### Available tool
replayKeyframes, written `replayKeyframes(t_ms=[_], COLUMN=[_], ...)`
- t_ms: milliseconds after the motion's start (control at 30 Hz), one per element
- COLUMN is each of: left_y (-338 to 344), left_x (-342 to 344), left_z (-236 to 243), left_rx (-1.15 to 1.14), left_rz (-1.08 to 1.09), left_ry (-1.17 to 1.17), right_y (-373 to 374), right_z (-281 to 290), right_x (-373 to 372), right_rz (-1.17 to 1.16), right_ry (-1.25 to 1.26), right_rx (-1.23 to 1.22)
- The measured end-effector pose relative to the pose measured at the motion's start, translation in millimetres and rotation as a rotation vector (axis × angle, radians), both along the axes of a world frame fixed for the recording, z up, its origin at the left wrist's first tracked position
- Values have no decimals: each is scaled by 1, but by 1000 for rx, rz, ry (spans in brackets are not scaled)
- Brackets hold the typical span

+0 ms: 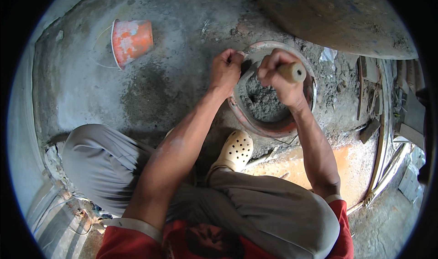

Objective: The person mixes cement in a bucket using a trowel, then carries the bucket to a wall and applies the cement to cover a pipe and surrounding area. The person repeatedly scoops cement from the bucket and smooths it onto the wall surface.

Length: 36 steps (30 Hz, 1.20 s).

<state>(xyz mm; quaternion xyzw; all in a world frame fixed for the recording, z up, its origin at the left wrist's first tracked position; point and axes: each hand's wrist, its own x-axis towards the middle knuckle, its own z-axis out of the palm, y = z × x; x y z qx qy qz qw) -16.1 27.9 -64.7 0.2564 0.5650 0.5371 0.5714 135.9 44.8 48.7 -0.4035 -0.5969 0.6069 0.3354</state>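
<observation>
A round, reddish bucket with a mortar-smeared rim stands in front of me, holding grey wet mortar. My left hand is closed on the left side of its rim, thumb and fingers pinched together. Above the mortar, my right hand is wrapped round the wooden handle of what looks like a trowel. The butt of that handle points up toward me. Its blade is hidden beneath my hand.
An orange, mortar-stained pail lies on its side at the far left. A large round brown surface overhangs the far right. Loose mortar and wood scraps lie right of the bucket. My cream clog is close to it.
</observation>
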Motion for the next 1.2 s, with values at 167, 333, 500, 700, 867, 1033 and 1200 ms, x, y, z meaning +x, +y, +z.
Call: replayKeyframes(t_ms=[167, 333, 500, 700, 867, 1033, 1200], left_y=[-3, -1, -32, -137, -157, -66, 13], left_x=[-1, 0, 4, 62, 83, 11, 5], left_z=[-2, -3, 10, 50, 58, 45, 36], left_rx=[26, -22, -187, -484, -401, -463, -190], left_rz=[-39, -24, 147, 205, 146, 86, -220], left_ry=[171, 121, 385, 104, -271, -44, 230], right_y=[-22, -13, 10, -3, -38, -66, -53], right_z=[6, 47, 88, 5, 3, 17, 51], right_x=[33, 57, 66, 21, 42, 48, 71], right_rz=[508, 203, -31, -435, -159, -220, -385], right_ry=[-137, 32, 458, -138, -355, -383, 105], right_rx=[73, -78, 218, 196, 395, 232, 66])
